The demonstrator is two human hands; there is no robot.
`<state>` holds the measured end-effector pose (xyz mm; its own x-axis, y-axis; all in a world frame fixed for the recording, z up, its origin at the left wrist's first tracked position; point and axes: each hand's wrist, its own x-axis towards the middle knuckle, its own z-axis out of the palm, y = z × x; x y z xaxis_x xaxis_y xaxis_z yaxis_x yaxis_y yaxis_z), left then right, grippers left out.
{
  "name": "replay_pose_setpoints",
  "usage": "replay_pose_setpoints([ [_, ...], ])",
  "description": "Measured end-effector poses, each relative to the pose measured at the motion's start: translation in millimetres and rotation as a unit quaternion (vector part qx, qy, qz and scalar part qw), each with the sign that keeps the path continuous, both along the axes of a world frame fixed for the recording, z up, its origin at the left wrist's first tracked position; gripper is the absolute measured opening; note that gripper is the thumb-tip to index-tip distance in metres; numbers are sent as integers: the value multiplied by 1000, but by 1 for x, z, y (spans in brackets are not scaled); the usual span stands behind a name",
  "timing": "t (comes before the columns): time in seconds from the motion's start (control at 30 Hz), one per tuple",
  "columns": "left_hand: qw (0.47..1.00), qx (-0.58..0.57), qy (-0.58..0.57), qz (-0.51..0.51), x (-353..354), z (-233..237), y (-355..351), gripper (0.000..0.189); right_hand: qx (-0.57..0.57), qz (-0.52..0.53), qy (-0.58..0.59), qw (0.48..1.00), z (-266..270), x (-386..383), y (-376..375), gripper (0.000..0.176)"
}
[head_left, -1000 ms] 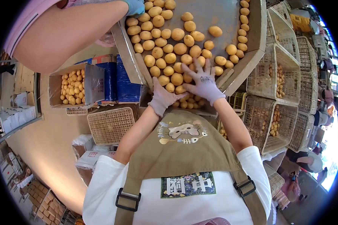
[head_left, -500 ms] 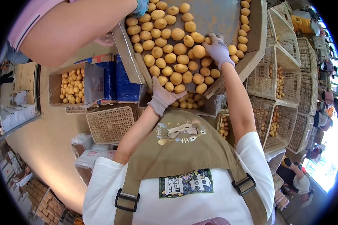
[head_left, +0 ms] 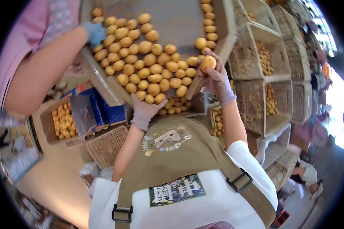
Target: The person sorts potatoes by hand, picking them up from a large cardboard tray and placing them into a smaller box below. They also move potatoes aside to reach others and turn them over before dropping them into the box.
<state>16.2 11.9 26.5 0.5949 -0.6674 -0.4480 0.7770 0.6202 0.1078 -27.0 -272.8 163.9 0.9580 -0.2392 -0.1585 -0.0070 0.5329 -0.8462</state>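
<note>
Many yellow potatoes (head_left: 155, 69) lie on a metal sorting tray (head_left: 176, 21) with raised edges. My gloved right hand (head_left: 218, 82) is lifted at the tray's right front corner, its fingers closed around one potato (head_left: 208, 63). At the front lip, my gloved left hand (head_left: 145, 110) rests with thumb and fingers spread beside the nearest potatoes, gripping none. Just below the lip, more potatoes (head_left: 176, 106) fill a box, partly hidden by my left hand and apron.
A co-worker's blue-gloved hand (head_left: 94, 33) is at the tray's left edge. Plastic crates (head_left: 252, 49) holding potatoes are stacked on the right. On the left stand a box of potatoes (head_left: 65, 121) and an overturned crate (head_left: 107, 147).
My right hand has come back from among the potatoes towards the front right corner and now holds one up. My left hand stays at the lip. The view has shifted.
</note>
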Motion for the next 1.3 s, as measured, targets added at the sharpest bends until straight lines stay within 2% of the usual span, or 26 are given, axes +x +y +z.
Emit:
replay_pose_setpoints([
  [0.03,1000,-11,15,0,0,3,3,74,1,-49,14,999,3,-26,-16,65],
  [0.07,992,1,125,9,4,19,0,71,0,-100,27,995,7,-56,-34,66],
  [0.1,995,18,100,-1,5,26,-1,71,-51,-185,32,981,7,-88,-54,63],
  [0.13,997,33,73,-11,5,29,-2,70,-68,-303,33,950,-8,-130,-87,56],
  [0.2,997,5,74,-32,9,26,-1,69,16,-501,-20,865,-7,-230,-152,25],
  [0.23,996,61,54,-32,8,18,-4,71,73,-591,-101,797,12,-267,-169,25],
  [0.27,990,51,126,-27,9,35,-7,73,30,-649,-169,741,6,-313,-186,29],
  [0.3,991,56,113,-39,9,34,-8,76,58,-677,-155,717,-3,-353,-203,28],
  [0.37,993,42,101,-52,9,33,-11,81,55,-683,-123,718,5,-360,-195,27],
  [0.53,996,11,78,-46,9,27,-4,75,-111,-519,44,846,0,-185,-95,27],
  [0.57,993,46,106,-21,8,30,-5,75,-223,-442,77,866,-1,-146,-65,28],
  [0.6,998,51,29,-24,6,8,0,75,-333,-354,99,869,-1,-111,-35,31],
  [0.63,997,58,-47,-21,3,-15,6,75,-448,-261,97,850,0,-85,-3,33],
  [0.67,999,27,35,-24,4,6,-3,79,-717,-109,-2,688,11,-64,9,38],
  [0.7,998,8,-49,-38,1,0,1,76,-775,-21,-80,626,17,-41,25,44],
  [0.77,975,-28,-214,-43,-3,-10,7,70,-764,54,-52,641,-2,-21,63,47],
  [0.8,985,-11,-168,-46,-5,-11,8,69,-758,91,-28,645,-9,-15,75,49],
  [0.87,996,24,-71,-45,-6,0,9,74,-796,165,13,583,-33,-8,70,49],
  [0.9,996,52,-38,-62,-10,-13,11,73,-812,199,36,548,-44,-3,65,49],
  [0.93,994,79,-6,-81,-12,-21,11,73,-793,243,93,551,-25,14,68,46],
  [0.97,989,87,78,-93,-11,-16,7,71,-778,191,97,591,-24,27,71,43],
  [1.0,992,75,76,-72,-12,-10,6,71,-760,137,101,628,-24,36,73,39],
  [1.1,998,33,49,-25,-8,11,7,78,-848,136,-74,507,-56,31,76,33],
  [1.2,993,-12,118,19,-4,8,1,86,-737,264,83,617,-31,64,63,33],
  [1.23,992,-4,122,23,-4,9,-2,88,-718,186,138,657,-19,73,66,39],
  [1.3,992,15,125,26,-1,13,-7,92,-742,124,141,644,-35,99,54,42],
])
